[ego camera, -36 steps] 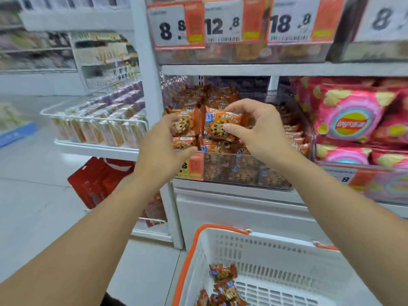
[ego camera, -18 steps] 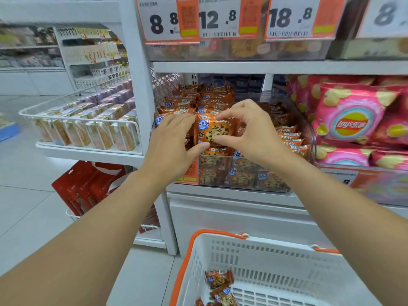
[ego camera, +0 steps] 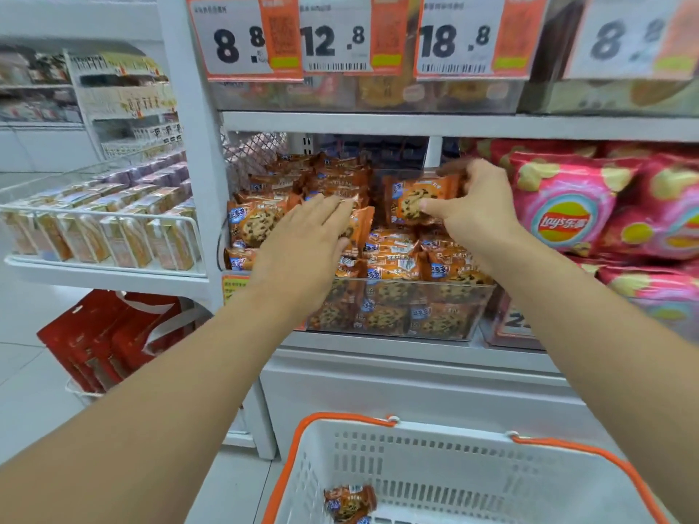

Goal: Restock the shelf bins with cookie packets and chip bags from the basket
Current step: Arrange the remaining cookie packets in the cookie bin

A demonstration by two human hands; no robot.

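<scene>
Moved to the right side of the clear bin (ego camera: 435, 315) since a moment ago: one cookie packet (ego camera: 418, 200), pinched in the right hand (ego camera: 476, 209), thumb under and fingers (ego camera: 459, 170) curled over the top. Shifted left and now lying flat on the packets at the front left: the left hand (ego camera: 302, 243), fingers straight and holding nothing. Looks like finding a gap to drop this packet in, so nearly one more put away. Still at least one more packet (ego camera: 350, 503) down in the white basket (ego camera: 416, 444). Shiny, crinkly orange wrappers, flat and squarish. Puffy pink chip bags (ego camera: 567, 206) just beside the bin. Hard plastic basket wall with little slots and an orange rim.
</scene>
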